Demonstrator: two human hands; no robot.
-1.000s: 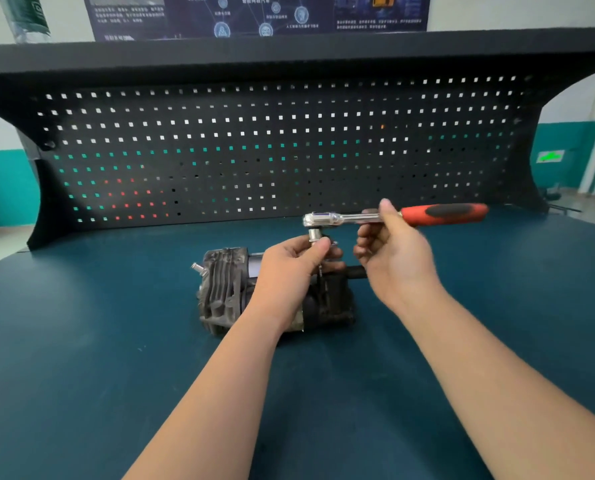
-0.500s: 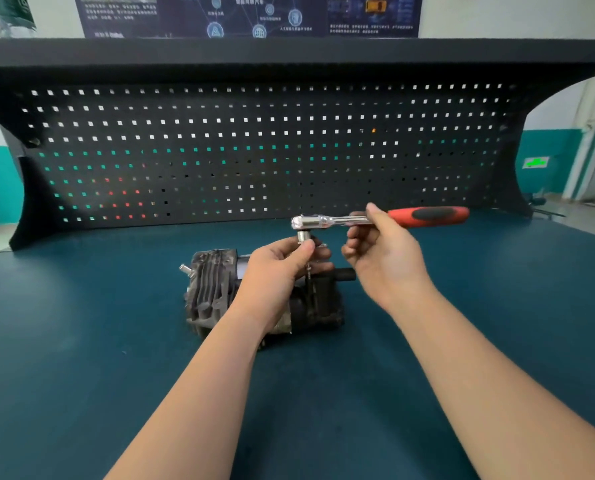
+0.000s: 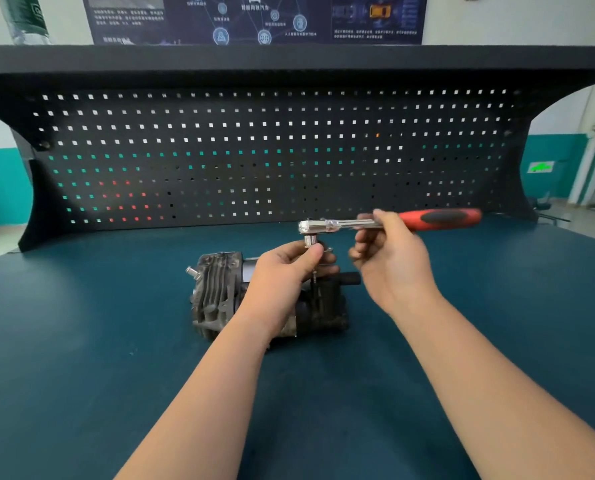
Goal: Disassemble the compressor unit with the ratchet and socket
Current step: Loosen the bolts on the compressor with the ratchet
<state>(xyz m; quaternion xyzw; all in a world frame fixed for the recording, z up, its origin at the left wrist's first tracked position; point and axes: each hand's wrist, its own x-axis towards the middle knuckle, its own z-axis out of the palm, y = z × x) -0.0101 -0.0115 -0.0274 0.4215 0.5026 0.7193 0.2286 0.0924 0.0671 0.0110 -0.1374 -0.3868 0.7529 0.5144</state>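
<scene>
A dirty grey compressor unit [image 3: 216,292] with cooling fins lies on the blue table [image 3: 81,341]. My right hand [image 3: 389,268] holds the ratchet [image 3: 337,224] by its chrome shaft, level above the unit, with the red and black handle [image 3: 441,218] pointing right. The chrome socket [image 3: 310,240] hangs under the ratchet head. My left hand [image 3: 285,275] pinches the socket between thumb and fingers, and a thin bolt [image 3: 315,273] sticks down below it toward the unit's black end. My left hand hides the middle of the unit.
A black pegboard [image 3: 289,150] under a shelf stands along the table's back edge. A black stub [image 3: 349,278] juts from the unit's right end. Bare blue table surface lies on both sides of the unit and in front of it.
Both hands, the ratchet and the unit keep the same grip and arrangement. Only the head camera has shifted slightly.
</scene>
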